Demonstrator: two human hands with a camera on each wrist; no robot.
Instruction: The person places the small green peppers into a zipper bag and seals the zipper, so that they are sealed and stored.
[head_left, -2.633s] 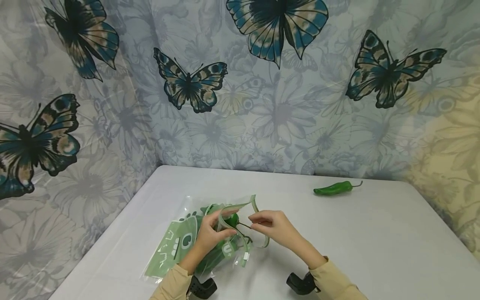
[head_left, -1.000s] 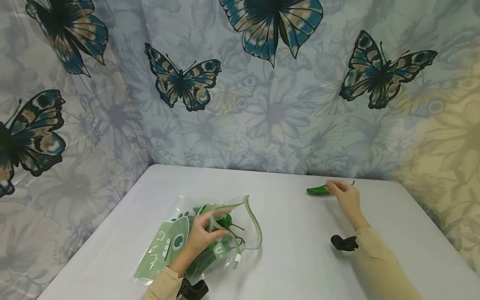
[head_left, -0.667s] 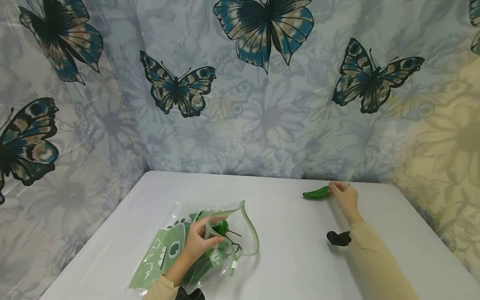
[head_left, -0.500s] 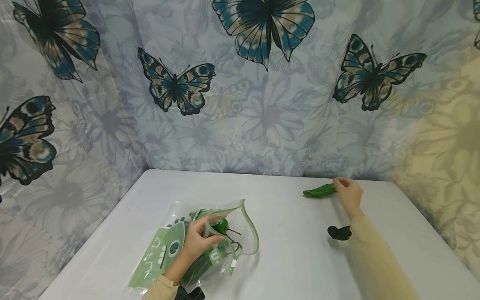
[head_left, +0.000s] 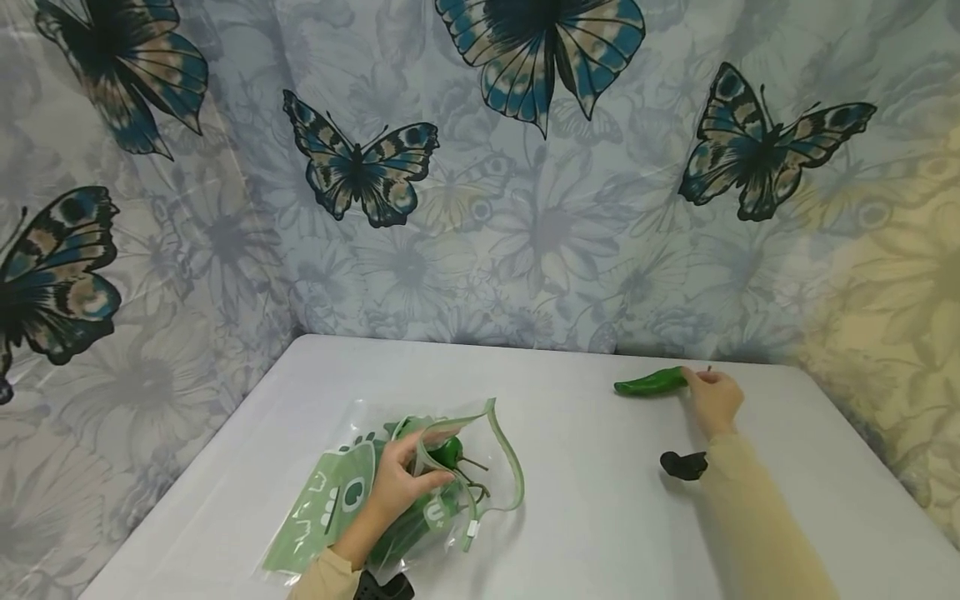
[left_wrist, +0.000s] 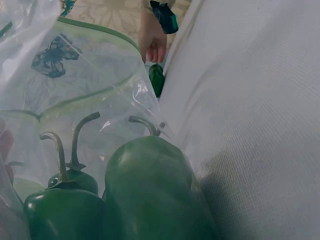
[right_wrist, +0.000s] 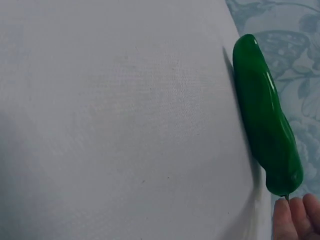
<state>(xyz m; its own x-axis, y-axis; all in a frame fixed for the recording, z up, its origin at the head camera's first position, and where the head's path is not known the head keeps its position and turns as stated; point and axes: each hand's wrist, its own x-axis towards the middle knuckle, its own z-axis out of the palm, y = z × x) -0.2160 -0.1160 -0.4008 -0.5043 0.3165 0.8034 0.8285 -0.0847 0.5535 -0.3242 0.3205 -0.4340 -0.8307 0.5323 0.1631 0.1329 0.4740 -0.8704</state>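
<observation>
At the back right of the table, my right hand [head_left: 716, 402] pinches the stem end of a long green chili pepper [head_left: 649, 382]. The right wrist view has the fingertips [right_wrist: 295, 212] right at its thin stem, the pepper [right_wrist: 265, 115] stretching away from them. My left hand [head_left: 397, 483] grips the mouth edge of a clear zip bag [head_left: 315, 508] printed with a green cartoon face. The bag's green-rimmed mouth gapes to the right. Inside it lie several green peppers [left_wrist: 150, 185], their stems toward the mouth.
A white table [head_left: 570, 500] carries everything, its back edge close behind the chili pepper. Butterfly-patterned cloth [head_left: 555, 225] hangs along the back and left sides. Each wrist bears a black camera mount [head_left: 684, 465].
My right hand has gone from the bag's mouth to the chili pepper at the back right, then slid right along it to its stem end. The left hand keeps its hold on the bag.
</observation>
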